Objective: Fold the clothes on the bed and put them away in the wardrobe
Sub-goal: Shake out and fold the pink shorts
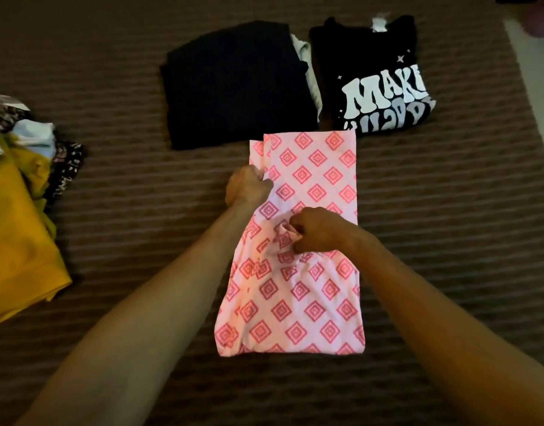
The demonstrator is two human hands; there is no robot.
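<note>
Cross-fold of pink patterned garment [307,186]: left hand [247,187] pinching its side edge, right hand [315,233] pinching bunched mid-cloth; lift evenly, edges aligned beyond fingertips.

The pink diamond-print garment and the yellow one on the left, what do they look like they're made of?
Pink diamond-print garment: looks like thin, soft, matte woven or knit cloth, probably cotton; it bunches into small wrinkles where the right hand pinches it, while the left hand grips its edge. Yellow garment: seems thicker, matte, perhaps a cotton knit; it lies in broad, smooth folds. The exact fibre cannot be told.
</note>
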